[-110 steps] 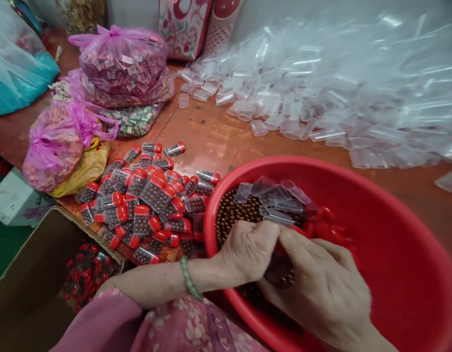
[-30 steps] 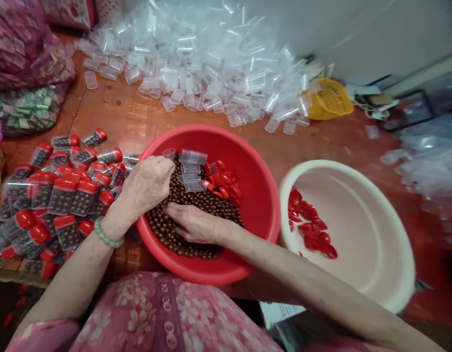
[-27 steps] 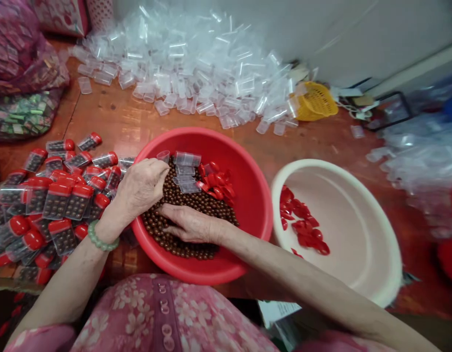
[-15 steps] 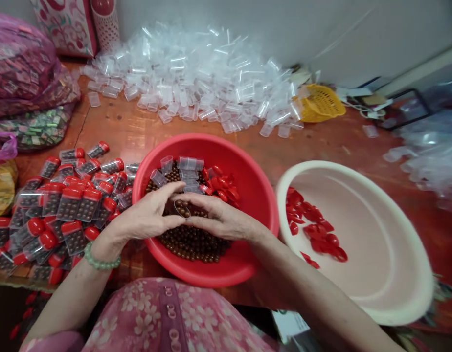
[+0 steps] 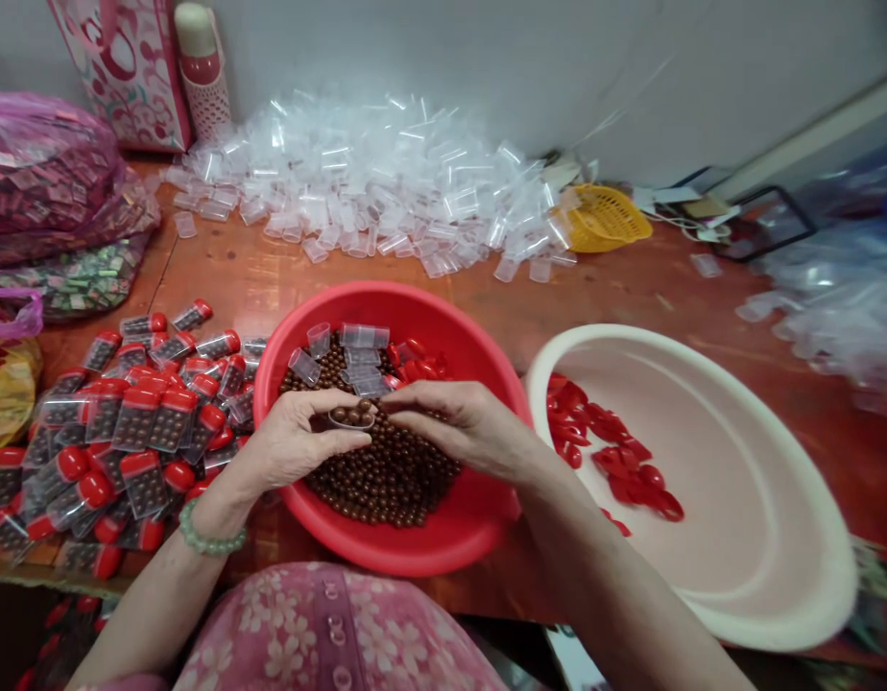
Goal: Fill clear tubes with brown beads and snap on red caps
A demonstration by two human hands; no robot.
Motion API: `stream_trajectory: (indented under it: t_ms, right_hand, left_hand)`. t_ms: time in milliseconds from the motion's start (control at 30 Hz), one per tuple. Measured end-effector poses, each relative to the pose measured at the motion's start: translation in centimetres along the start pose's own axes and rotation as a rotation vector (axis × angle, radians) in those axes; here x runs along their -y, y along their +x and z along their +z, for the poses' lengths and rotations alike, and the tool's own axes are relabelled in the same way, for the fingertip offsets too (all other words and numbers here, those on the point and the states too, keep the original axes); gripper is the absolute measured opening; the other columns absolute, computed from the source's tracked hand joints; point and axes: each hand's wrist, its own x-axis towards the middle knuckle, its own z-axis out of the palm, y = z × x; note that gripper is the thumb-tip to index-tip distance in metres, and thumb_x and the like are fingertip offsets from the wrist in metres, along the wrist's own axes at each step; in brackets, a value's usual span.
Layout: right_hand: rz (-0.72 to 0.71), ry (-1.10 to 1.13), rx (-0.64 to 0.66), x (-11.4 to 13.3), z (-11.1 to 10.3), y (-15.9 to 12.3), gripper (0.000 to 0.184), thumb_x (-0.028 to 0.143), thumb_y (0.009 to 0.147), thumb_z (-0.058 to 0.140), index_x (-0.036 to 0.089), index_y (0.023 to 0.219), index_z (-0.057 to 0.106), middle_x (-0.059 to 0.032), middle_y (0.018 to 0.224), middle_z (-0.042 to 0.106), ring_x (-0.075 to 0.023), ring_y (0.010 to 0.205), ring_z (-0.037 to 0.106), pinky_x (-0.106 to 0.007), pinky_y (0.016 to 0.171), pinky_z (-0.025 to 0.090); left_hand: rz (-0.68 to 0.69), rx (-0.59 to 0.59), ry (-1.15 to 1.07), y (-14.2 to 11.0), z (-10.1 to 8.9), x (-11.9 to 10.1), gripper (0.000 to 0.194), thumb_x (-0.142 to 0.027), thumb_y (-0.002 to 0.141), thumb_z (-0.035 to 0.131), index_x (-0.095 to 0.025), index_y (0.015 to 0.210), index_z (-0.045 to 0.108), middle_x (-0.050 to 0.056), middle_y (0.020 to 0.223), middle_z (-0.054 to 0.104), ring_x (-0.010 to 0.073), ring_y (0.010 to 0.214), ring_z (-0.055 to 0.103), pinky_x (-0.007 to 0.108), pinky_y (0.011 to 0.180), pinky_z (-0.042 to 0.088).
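Note:
My left hand (image 5: 299, 437) grips a small clear plastic container (image 5: 341, 423) between thumb and fingers, its mouth facing up and heaped with brown balls. Just to the right hovers my right hand (image 5: 465, 427), fingers curved and apart, with nothing visible in them. Both are over a red basin (image 5: 501, 384). Inside it lie many loose brown balls (image 5: 386, 480), several empty clear containers (image 5: 364, 336) at the back, and red caps (image 5: 419, 363) at the back right, partly hidden by my right hand.
Filled, red-capped containers (image 5: 137, 413) are piled at left. A cream basin (image 5: 746, 355) with red caps (image 5: 616, 451) stands at right. Behind are a heap of empty clear containers (image 5: 357, 182), a yellow basket (image 5: 606, 219), a bottle (image 5: 201, 72) and purple bags (image 5: 55, 182).
My right hand has drawn back to the right, off the container. My left hand still holds it, and the balls in its mouth now show more fully. The view has shifted slightly.

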Motion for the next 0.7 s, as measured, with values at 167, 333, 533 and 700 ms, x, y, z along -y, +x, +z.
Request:
stream_trajectory:
  t_ms: [167,333,533,700]
  right_hand:
    - [0.290,-0.446,-0.001,-3.1,-1.7,1.5,0.022,0.018,0.089,0.053,0.018,0.100,0.072,-0.0071,0.098,0.075,-0.0206,0.090,0.069,-0.029,0.081,0.050]
    - [0.394,-0.736,0.220,-3.7,-0.8,2.9,0.024,0.023,0.092,0.049,0.018,0.105,0.069,-0.0094,0.102,0.071,-0.0210,0.092,0.067,-0.028,0.079,0.047]
    - [0.397,-0.822,0.280,-4.0,1.6,3.6,0.027,0.015,0.090,0.042,0.014,0.108,0.062,-0.0145,0.109,0.062,-0.0225,0.087,0.065,-0.029,0.065,0.045]
    - [0.403,-0.839,0.264,-4.2,2.3,3.7,0.028,0.007,0.086,0.040,0.011,0.107,0.058,-0.0174,0.106,0.061,-0.0236,0.084,0.064,-0.032,0.066,0.046]
  left_hand:
    - [-0.041,-0.026,0.051,-0.1,-0.1,-0.5,0.021,-0.022,0.076,0.069,-0.014,0.094,0.071,0.005,0.092,0.073,0.0149,0.085,0.065,0.026,0.080,0.049]
    - [0.012,-0.038,0.116,0.2,-0.4,-0.7,0.017,-0.018,0.075,0.068,-0.015,0.091,0.072,0.003,0.089,0.073,0.0133,0.081,0.065,0.025,0.078,0.048]
    - [0.028,-0.073,0.055,0.8,-0.4,-0.5,0.015,-0.018,0.074,0.069,-0.014,0.088,0.071,0.003,0.087,0.073,0.0142,0.082,0.065,0.027,0.081,0.049]
    - [0.022,-0.119,-0.001,0.9,-0.6,-0.3,0.016,-0.018,0.073,0.070,-0.014,0.088,0.070,0.003,0.085,0.071,0.0138,0.081,0.063,0.027,0.080,0.049]
